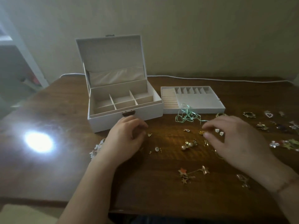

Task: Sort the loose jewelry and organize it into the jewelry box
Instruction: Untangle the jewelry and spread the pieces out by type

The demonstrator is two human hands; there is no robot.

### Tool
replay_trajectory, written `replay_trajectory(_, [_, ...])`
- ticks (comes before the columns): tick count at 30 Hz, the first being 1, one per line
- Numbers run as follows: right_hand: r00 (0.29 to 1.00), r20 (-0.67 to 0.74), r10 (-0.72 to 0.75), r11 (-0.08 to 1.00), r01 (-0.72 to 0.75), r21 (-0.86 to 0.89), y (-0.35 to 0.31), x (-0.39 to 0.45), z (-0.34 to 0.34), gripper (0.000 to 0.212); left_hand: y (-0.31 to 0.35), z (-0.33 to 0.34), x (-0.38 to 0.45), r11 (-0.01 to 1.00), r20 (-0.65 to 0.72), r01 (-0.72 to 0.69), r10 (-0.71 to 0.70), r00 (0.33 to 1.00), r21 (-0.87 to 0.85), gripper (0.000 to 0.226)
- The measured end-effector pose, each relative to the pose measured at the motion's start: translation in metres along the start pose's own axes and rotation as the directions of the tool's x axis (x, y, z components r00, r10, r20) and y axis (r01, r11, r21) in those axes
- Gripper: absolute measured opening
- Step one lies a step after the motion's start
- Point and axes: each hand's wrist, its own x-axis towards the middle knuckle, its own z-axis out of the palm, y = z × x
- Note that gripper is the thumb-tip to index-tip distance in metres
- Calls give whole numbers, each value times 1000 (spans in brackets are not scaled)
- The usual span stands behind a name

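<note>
A white jewelry box (pixel 113 120) stands open on the brown table, its divided compartments bare. Its removable tray (pixel 199 101) lies to the right of it. Loose jewelry is scattered in front: pearl earrings (pixel 187 145), a star-shaped gold piece (pixel 192 172), a small gold charm (pixel 201 133), and a green ribbon (pixel 186 117) over the tray's front edge. My left hand (pixel 124 139) hovers just before the box with fingers loosely curled, holding nothing. My right hand (pixel 233 138) reaches over the pieces, its fingertips close to the gold charm.
More brooches and rings (pixel 262 125) lie along the right side of the table. A white flower piece (pixel 97 148) peeks out left of my left wrist. A white cable (pixel 226 80) runs along the table's back edge. A bright glare spot (pixel 38 142) marks the left tabletop.
</note>
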Motion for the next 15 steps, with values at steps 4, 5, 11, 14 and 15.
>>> replay_trajectory(4, [974, 227, 16, 999, -6, -45, 1, 18, -1, 26, 0, 4, 0, 1000, 59, -15, 15, 998, 3, 21])
replay_trajectory(5, [957, 289, 16, 998, 1, -60, 0, 20, 2, 28, 1, 4, 1, 1000, 48, -21, 21, 999, -10, 21])
replay_trajectory(11, [939, 345, -3, 998, 22, -51, -1, 23, 16, 23, 4, 8, 0, 996, 81, -88, 88, 993, -1, 20])
replay_trajectory(14, [934, 356, -12, 1000, 20, -17, 2, 23, 16, 12, 2, 8, 1, 997, 66, -79, 79, 995, 0, 19])
replay_trajectory(15, [935, 354, -15, 1000, 15, 3, 3, 22, 14, 12, 2, 9, 1, 997, 62, -75, 76, 995, -5, 19])
